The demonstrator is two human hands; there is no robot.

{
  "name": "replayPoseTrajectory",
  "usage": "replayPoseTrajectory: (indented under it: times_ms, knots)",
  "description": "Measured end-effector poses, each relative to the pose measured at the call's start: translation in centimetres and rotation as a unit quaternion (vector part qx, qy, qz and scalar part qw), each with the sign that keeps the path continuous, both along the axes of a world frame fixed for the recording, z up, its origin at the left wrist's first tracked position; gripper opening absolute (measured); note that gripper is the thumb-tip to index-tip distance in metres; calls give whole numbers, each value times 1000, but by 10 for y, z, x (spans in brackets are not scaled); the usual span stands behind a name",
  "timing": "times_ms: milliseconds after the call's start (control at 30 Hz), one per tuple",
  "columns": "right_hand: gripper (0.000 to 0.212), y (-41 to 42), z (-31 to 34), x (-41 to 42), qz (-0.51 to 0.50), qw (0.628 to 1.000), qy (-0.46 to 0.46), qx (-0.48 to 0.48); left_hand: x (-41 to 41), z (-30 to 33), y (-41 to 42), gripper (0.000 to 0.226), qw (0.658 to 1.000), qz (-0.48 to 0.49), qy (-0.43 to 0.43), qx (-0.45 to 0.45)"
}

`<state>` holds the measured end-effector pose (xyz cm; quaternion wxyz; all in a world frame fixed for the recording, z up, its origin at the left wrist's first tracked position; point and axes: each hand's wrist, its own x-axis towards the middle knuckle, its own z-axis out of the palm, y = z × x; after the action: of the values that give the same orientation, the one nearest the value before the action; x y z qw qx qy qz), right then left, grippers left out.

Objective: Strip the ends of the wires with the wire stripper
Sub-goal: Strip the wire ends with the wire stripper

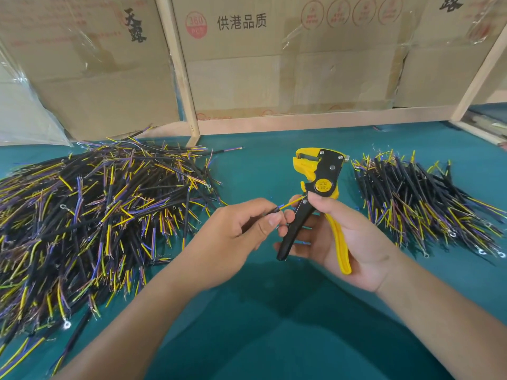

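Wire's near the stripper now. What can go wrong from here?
1. The yellow wire meets the wire stripper down by the pivot, not at the head's opening up top, so a squeeze may strip nothing.
2. The left hand pinches the cable close to the tool; fingertips could get nipped by the handles.
3. The right hand holds the handles loosely, so the tool may twist.

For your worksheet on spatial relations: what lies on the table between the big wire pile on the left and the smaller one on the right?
In the head view, bare green table; above it, both hands hold a wire and the wire stripper.
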<state>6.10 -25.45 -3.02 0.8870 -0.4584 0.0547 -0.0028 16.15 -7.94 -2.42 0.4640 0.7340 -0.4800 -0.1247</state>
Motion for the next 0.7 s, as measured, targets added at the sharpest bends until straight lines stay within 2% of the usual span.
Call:
replayPoseTrajectory:
  times_ms: [133,367,533,700]
  knots:
    - [38,1,0,0,1,1000,-3,-7,-1,2,1,29,1000,-1,-27,4]
    - [34,0,0,0,1,1000,-6,-11,-2,3,1,30,999,8,-38,8]
    - [24,2,-1,0,-17,1000,-5,-16,-1,2,1,29,1000,10,-10,-11]
    - [26,2,-4,1,-43,999,6,-31,-5,3,-2,29,998,-6,46,-52]
